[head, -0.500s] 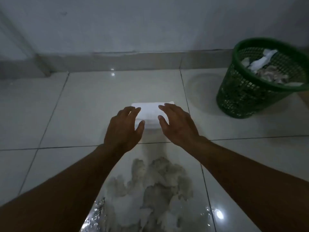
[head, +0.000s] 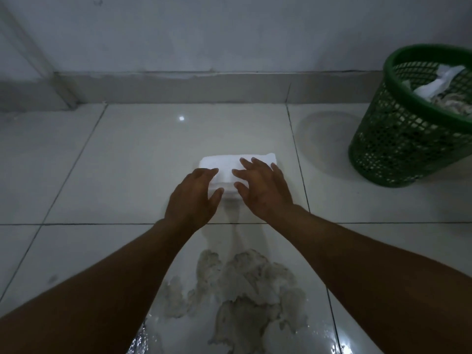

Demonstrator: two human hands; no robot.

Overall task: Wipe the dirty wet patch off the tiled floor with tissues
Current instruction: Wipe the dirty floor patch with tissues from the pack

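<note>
Fingers of both hands are spread and fairly straight, grasping nothing. Those of the left hand (head: 192,198) reach over the near left part of the tissues (head: 227,166), and those of the right hand (head: 264,189) lie across the near right part. Whether the fingertips press on the stack or hover just over it cannot be told from this angle. The thumbs point inward toward each other with a small gap between them, and white paper shows through that gap.

The tissues form a flat white stack on the floor (head: 127,159), at about 12 o'clock from the hands, and its far edge shows beyond the fingertips. The patch (head: 245,292), a dirty grey-brown smear with wet glints at its near edge, lies at 6 o'clock from the stack, between the two forearms and across a grout line. It is apart from the stack, with paler streaked tile between them.

At 2 o'clock stands a green mesh bin (head: 398,139) holding crumpled white and soiled paper (head: 439,84). A faint ring mark (head: 329,141) shows on the tile just left of it. The skirting (head: 178,85) runs along the wall at 12 o'clock.
</note>
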